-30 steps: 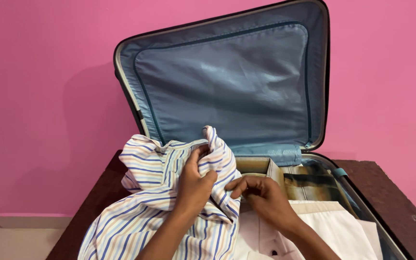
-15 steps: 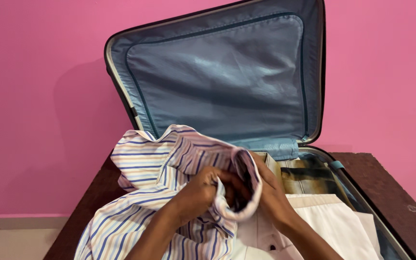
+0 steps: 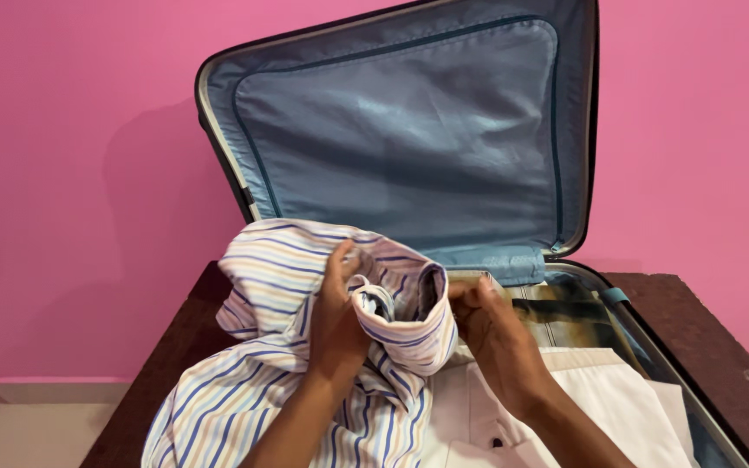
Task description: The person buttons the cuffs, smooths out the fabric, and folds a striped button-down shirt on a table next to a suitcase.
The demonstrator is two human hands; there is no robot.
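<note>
Pink wall [image 3: 62, 173] behind dark wooden table [image 3: 175, 347] bearing open suitcase [image 3: 409, 130].

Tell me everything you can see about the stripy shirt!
The striped cotton-looking shirt is white with blue, purple and tan stripes. It is bunched and crumpled, not folded flat, and drapes over the left side of the open blue-lined suitcase. The left hand grips its rolled collar from the side; the right hand pinches the collar's other edge.

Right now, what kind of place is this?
Probably a room in a home: an open suitcase on a dark wooden table against a pink wall, both hands on a striped shirt.
</note>
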